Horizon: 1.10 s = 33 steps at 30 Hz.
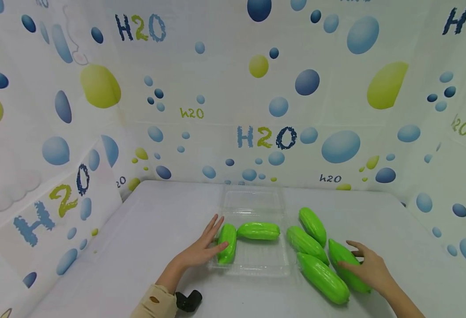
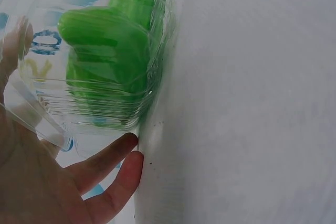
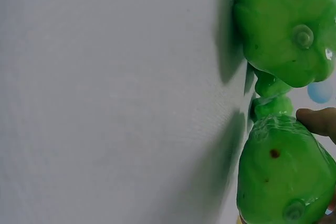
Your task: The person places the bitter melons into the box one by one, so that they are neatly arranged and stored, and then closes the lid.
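Observation:
A clear plastic container stands at the middle of the table with its lid folded back. Two glossy green cucumber-like vegetables, one upright at the left and one lying across the far side, are inside it. My left hand rests at the container's left side, fingers spread and fairly straight, thumb over the rim. To the right, my right hand holds the rightmost green vegetable between thumb and fingers. In the right wrist view that vegetable shows its blunt end, the thumb on top.
Three more green vegetables lie between the container and my right hand: one far back, one in the middle, one nearest. A small black object is beside the left sleeve. A bubble-printed curtain surrounds the white table.

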Motion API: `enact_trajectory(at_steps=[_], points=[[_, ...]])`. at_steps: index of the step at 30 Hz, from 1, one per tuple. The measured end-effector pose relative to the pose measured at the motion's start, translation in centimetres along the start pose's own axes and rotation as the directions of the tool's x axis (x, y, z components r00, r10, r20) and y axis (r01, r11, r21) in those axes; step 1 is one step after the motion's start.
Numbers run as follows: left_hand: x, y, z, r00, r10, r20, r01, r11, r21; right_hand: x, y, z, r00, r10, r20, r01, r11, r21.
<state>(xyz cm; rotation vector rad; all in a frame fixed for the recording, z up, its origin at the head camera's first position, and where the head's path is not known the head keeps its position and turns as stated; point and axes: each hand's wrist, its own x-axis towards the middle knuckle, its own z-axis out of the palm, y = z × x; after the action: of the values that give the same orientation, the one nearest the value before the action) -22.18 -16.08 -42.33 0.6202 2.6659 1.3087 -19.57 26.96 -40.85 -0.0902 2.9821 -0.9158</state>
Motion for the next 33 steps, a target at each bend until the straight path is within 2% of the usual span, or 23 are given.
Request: enact_trajectory(at_steps=[15, 23, 33], points=[[-0.1, 0.0, 0.0, 1.0, 0.0, 0.001, 0.0, 1.0, -0.015, 0.1, -1.0, -1.1, 0.999, 0.006, -0.034, -0.005, 0.999, 0.033], [-0.1, 0.0, 0.0, 1.0, 0.003, 0.001, -0.003, 1.0, -0.015, 0.2, -1.8, -1.6, 0.996, -0.038, -0.079, 0.043, 0.997, 0.066], [-0.1, 0.0, 0.0, 1.0, 0.002, -0.001, -0.002, 1.0, -0.015, 0.4, -3.5, -2.3, 0.988, -0.092, -0.127, 0.1, 0.994, 0.052]])
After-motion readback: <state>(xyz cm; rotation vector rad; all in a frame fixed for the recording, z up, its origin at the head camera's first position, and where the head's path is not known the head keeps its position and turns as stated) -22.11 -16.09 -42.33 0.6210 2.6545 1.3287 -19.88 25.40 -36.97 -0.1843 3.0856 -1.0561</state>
